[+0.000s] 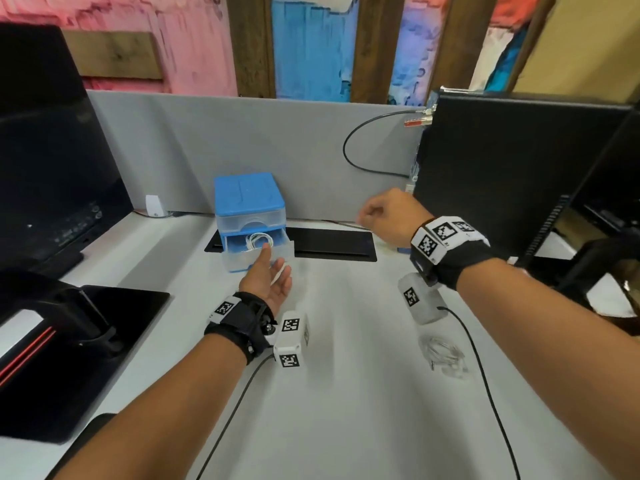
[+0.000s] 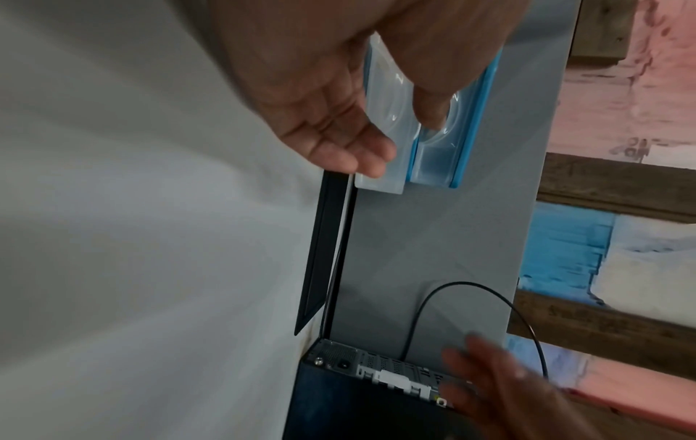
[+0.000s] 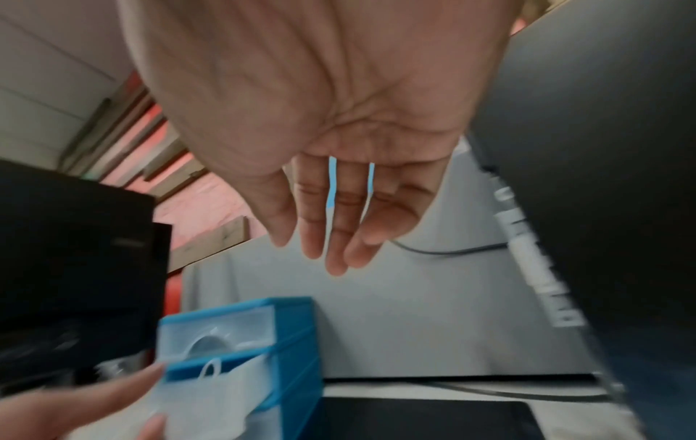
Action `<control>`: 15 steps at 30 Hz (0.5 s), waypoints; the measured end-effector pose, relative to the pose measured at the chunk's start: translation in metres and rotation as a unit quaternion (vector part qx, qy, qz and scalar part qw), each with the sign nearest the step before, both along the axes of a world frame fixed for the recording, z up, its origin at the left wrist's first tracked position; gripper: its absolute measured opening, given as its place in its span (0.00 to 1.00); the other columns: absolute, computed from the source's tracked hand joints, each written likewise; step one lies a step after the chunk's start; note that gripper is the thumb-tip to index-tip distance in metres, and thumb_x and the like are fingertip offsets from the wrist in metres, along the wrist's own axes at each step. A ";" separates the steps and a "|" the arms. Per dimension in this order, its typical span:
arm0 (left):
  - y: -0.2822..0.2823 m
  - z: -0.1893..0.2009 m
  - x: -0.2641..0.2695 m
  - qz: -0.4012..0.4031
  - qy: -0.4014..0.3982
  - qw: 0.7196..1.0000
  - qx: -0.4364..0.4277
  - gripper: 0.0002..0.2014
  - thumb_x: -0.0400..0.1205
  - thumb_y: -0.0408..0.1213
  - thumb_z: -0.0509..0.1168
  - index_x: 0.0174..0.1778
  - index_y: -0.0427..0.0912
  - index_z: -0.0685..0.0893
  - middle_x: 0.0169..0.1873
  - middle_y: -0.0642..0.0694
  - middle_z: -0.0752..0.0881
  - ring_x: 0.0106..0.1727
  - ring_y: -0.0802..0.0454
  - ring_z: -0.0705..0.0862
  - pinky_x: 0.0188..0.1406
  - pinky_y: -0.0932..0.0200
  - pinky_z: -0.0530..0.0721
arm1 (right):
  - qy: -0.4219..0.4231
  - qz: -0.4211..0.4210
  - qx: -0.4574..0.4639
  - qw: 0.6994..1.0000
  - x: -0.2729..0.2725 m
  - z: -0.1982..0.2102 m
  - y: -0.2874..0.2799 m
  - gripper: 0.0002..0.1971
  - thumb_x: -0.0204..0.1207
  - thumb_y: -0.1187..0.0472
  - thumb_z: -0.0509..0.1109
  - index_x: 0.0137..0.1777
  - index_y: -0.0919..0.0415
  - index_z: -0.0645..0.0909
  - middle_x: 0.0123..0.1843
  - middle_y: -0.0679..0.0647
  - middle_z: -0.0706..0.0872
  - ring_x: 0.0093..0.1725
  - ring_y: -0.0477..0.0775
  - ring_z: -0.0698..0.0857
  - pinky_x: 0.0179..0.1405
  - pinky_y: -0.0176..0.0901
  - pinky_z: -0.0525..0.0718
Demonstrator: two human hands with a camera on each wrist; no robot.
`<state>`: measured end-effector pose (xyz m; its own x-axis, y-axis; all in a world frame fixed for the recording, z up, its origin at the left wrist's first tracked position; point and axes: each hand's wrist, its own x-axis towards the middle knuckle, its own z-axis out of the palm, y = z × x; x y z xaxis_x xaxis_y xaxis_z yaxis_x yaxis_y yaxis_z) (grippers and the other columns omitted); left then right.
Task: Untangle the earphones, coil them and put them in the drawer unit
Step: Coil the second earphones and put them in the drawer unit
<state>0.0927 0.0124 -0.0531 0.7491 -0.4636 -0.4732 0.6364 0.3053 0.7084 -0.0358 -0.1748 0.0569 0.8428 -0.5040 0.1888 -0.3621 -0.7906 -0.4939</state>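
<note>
The blue drawer unit stands by the grey partition. Its middle drawer is pulled out, with a coil of white earphones lying inside. My left hand touches the translucent drawer front, thumb up at the rim and fingers fairly straight against the front. My right hand hangs in the air right of the unit, fingers relaxed and empty. A second tangle of white earphones lies on the table under my right forearm.
A black monitor fills the left side, with a dark stand and pad in front of it. A black computer tower stands at the right. A black cable slot runs behind the drawer unit. Thin black cables trail from my wrists.
</note>
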 end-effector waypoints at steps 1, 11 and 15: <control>0.000 0.000 0.000 0.001 -0.001 1.000 0.005 0.23 0.78 0.56 0.71 0.59 0.44 0.79 0.43 0.52 0.84 0.41 0.55 0.84 0.36 0.60 0.82 | 0.009 0.022 -0.012 1.000 0.007 -0.004 0.011 0.10 0.79 0.54 0.68 0.46 0.55 0.90 0.46 0.51 0.92 0.48 0.55 0.88 0.55 0.50 0.87; 0.008 -0.020 0.001 -0.016 -0.068 0.997 0.027 0.17 0.82 0.51 0.68 0.63 0.48 0.85 0.47 0.46 0.89 0.46 0.50 0.85 0.46 0.55 0.83 | 0.076 0.188 -0.139 0.969 0.086 -0.050 0.121 0.31 0.80 0.30 0.44 0.41 0.53 0.78 0.38 0.47 0.83 0.36 0.48 0.81 0.42 0.51 0.82; 0.012 -0.032 0.005 -0.018 -0.080 0.996 0.046 0.16 0.82 0.48 0.68 0.61 0.45 0.86 0.42 0.45 0.89 0.37 0.54 0.84 0.36 0.59 0.83 | 0.141 0.168 -0.153 0.964 0.105 -0.056 0.122 0.40 0.78 0.26 0.38 0.47 0.54 0.84 0.42 0.50 0.88 0.41 0.52 0.84 0.51 0.54 0.83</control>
